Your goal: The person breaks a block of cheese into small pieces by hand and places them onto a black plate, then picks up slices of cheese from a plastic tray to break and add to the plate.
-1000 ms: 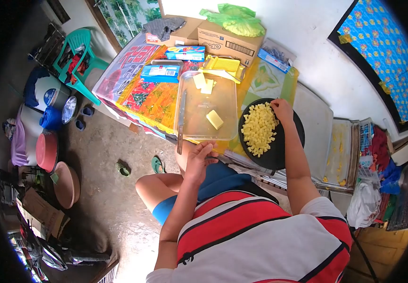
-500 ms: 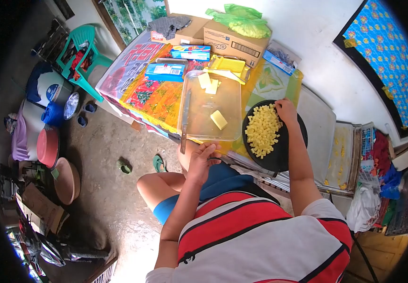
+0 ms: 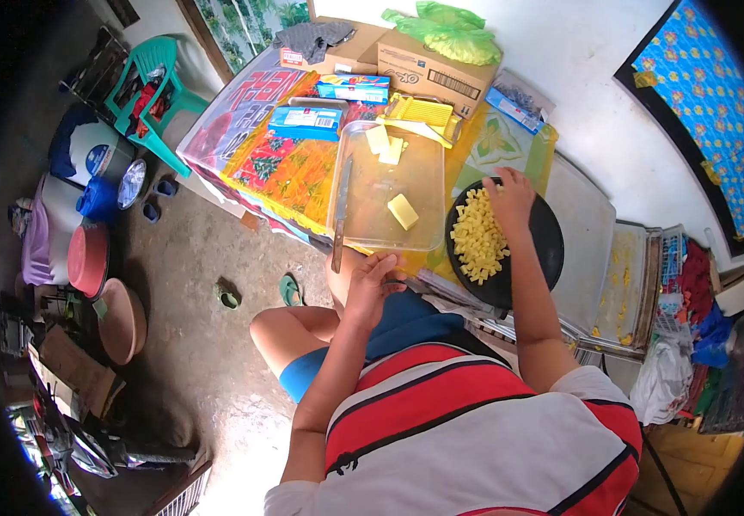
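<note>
A black round pan [image 3: 545,251] holds a heap of small yellow cubes [image 3: 477,239]. My right hand [image 3: 509,196] lies on the far side of that heap with its fingers spread on the cubes. Left of the pan is a clear cutting tray [image 3: 372,225] with one yellow block [image 3: 403,211] in the middle and two slabs [image 3: 385,142] at its far end. A knife [image 3: 340,217] lies along the tray's left edge. My left hand [image 3: 372,279] rests at the table's near edge just below the tray, fingers loosely curved, holding nothing that I can see.
Cardboard boxes [image 3: 436,73], a green bag [image 3: 445,30], blue packets [image 3: 307,122] and a yellow plastic slicer [image 3: 419,112] crowd the table's far side. Metal baking trays [image 3: 625,284] lie to the right. On the floor at left are a green chair [image 3: 148,82], basins [image 3: 88,258] and a sandal [image 3: 287,291].
My right hand has slid left from the pan's far rim onto the heap of cubes. My left hand has stayed at the table edge.
</note>
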A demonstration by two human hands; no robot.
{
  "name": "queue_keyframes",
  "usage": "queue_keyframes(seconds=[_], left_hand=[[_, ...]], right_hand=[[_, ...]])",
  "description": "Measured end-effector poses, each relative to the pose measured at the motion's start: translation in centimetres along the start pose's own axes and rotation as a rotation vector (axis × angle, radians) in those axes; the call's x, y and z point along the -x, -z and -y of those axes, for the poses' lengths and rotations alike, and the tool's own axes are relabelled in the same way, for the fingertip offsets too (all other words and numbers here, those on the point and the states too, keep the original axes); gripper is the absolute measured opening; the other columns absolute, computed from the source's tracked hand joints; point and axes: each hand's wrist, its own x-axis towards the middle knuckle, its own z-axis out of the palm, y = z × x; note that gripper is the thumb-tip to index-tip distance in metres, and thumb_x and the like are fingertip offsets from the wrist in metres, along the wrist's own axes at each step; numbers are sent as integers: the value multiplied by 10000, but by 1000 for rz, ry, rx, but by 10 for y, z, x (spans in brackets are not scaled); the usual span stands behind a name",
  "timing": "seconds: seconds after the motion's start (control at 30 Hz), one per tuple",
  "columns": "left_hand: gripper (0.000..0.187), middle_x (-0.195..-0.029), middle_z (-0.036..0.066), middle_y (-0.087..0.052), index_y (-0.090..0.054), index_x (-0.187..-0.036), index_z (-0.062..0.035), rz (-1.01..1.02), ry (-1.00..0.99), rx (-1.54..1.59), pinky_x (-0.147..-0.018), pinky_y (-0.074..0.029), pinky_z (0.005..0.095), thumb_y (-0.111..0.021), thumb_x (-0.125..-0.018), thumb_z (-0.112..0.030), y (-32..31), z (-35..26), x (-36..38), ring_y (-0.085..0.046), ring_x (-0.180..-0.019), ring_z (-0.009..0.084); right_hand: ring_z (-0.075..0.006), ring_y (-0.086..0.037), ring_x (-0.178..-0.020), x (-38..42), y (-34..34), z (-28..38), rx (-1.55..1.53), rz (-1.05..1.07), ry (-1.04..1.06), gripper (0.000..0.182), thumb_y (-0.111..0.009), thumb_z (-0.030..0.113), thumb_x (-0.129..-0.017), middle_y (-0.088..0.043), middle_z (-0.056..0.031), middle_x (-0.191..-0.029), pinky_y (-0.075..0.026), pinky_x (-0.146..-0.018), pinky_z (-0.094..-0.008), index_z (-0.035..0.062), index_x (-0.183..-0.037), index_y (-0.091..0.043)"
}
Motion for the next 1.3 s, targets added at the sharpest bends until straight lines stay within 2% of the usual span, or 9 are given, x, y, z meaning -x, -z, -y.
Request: queue_keyframes(seconds=[0.17, 0.27, 0.5, 0.6, 0.63, 0.73, 1.03, 1.17, 1.3], left_hand=[[218, -975, 35, -628, -576, -1068, -57, 10, -12, -12, -668, -530, 290, -555, -929, -223, 0, 2, 0, -612, -790, 117], [223, -973, 37, -632, -577, -1068, -55, 8, -28, 5, -671, -532, 283, -560, -925, -225, 3, 0, 4, -616, -785, 115], [261, -958, 32, -636, -572, -1114, -48, -14, -90, 50, -669, -533, 289, -585, -908, -207, 22, -2, 9, -619, -787, 118], [266, -952, 30, -633, -566, -1121, -48, -49, -139, 93, -673, -530, 289, -586, -910, -208, 24, -3, 10, -617, -798, 126], [280, -949, 29, -631, -561, -1133, -47, -78, -151, 119, -680, -530, 292, -589, -909, -214, 23, -5, 11, -617, -805, 127], [316, -951, 31, -629, -551, -1160, -40, -147, -196, 170, -700, -529, 295, -601, -909, -225, 18, -10, 14, -618, -829, 131], [286, -1005, 88, -658, -588, -1132, 17, -72, -408, 131, -740, -535, 277, -622, -898, -143, 26, -32, 32, -642, -856, 149], [286, -1009, 109, -662, -591, -1140, 34, -69, -422, 112, -746, -554, 290, -616, -895, -110, 41, -47, 57, -654, -838, 163], [313, -1021, 121, -660, -576, -1174, 44, -35, -425, 102, -756, -559, 297, -610, -891, -87, 44, -54, 75, -653, -840, 167]], right_hand=[[-379, -588, -927, 28, -16, 86, -428, 322, 123, 402, -680, 336, -777, -636, -182, -1015, -467, -803, -450, 74, -1079, -636], [-369, -600, -934, 42, -22, 125, -261, 489, 121, 484, -688, 334, -757, -631, -194, -1044, -470, -817, -452, 63, -1147, -595], [-360, -604, -979, 54, -59, 126, -365, 433, 125, 551, -674, 219, -734, -604, -240, -1086, -483, -851, -431, -21, -1206, -521], [-303, -615, -971, 52, -63, 123, -777, 600, -164, 573, -706, 175, -722, -606, -227, -1083, -501, -814, -373, -29, -1222, -515], [-213, -614, -950, 51, -58, 127, -908, 652, -295, 571, -721, 118, -737, -605, -168, -1078, -507, -780, -312, -20, -1246, -504], [-163, -601, -954, 46, -8, 161, -1225, 760, -410, 548, -713, 87, -762, -590, -130, -1090, -509, -770, -280, -9, -1257, -498], [-164, -574, -1027, 63, 59, 234, -929, 542, 307, 525, -697, 46, -775, -558, -91, -1138, -509, -794, -308, 43, -1265, -507], [-151, -565, -1031, 66, 63, 241, -1372, 819, 10, 515, -651, 38, -854, -524, -92, -1197, -510, -812, -285, 10, -1319, -433], [-140, -585, -995, 63, 67, 249, -1459, 958, -57, 500, -619, 9, -873, -565, -103, -1142, -507, -820, -265, -11, -1329, -414]])
